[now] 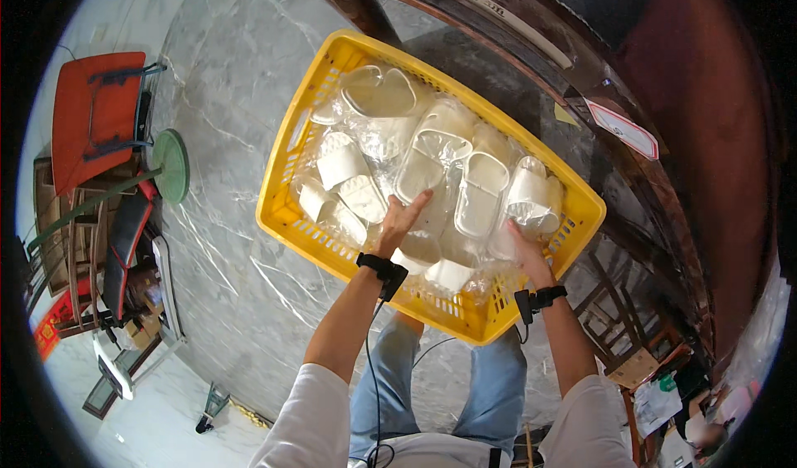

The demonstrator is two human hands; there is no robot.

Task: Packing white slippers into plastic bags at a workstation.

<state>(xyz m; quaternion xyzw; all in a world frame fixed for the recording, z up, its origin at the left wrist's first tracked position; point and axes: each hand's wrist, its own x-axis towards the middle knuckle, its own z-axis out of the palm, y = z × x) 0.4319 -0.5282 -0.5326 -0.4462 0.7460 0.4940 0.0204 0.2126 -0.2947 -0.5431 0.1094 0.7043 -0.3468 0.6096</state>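
A yellow plastic crate [292, 216] with slotted walls sits in front of me, full of white slippers wrapped in clear plastic bags [432, 165]. My left hand [400, 223] reaches into the crate's near side, fingers spread flat on the bagged slippers. My right hand [525, 248] is lower right inside the crate, fingers curled on a bagged white slipper [531, 198] near the corner. Both wrists carry black bands with cables running back toward me.
Grey marble floor [224, 119] lies under the crate. A dark wooden table edge [531, 36] curves past the crate's far side. At left stand a red chair [95, 111], a green round stool [170, 165] and stacked wooden furniture. Cardboard and clutter lie at lower right.
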